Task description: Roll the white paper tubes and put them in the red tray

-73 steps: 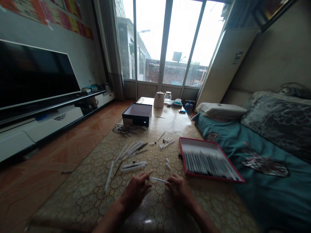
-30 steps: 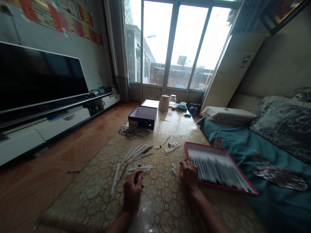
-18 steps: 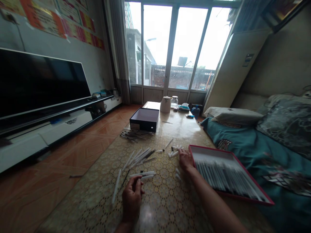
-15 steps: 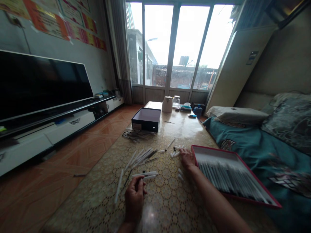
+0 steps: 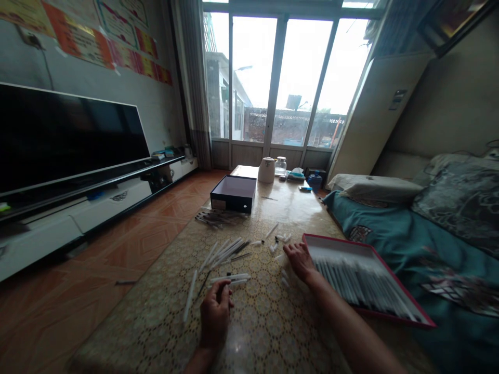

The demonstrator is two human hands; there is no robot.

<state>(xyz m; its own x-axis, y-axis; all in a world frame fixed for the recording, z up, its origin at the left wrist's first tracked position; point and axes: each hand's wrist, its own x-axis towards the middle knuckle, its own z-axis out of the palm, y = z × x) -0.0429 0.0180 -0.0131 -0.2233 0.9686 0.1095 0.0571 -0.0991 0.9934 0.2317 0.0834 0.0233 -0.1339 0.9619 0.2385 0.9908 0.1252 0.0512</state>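
My left hand [image 5: 215,307] rests low over the table with its fingers curled and the thumb against them. White pen barrels [image 5: 238,279] lie right at its fingertips, and a small black piece is beside them; whatever the fingers hold is hidden. Farther right, my right hand [image 5: 299,261] reaches palm down, fingertips closed at a pale, blurred pen cap. Around it are several small white caps [image 5: 287,238] with black ends. More white pen barrels [image 5: 226,251] are spread left of centre, with thin dark refills [image 5: 240,256] among them.
By my right forearm, a pink-rimmed tray [image 5: 372,254] holds rows of pens. Beyond the loose barrels stand a dark box [image 5: 233,202] and a pile of dark-tipped pens [image 5: 218,217]. A cream kettle [image 5: 266,170] and glass jar [image 5: 280,165] are at the far end. A sofa [image 5: 393,228] borders the right.
My right hand has drawn slightly back toward me from the caps, a pale piece shifting with its fingertips. My left hand stays beside the barrels. The whole view has tilted a little.
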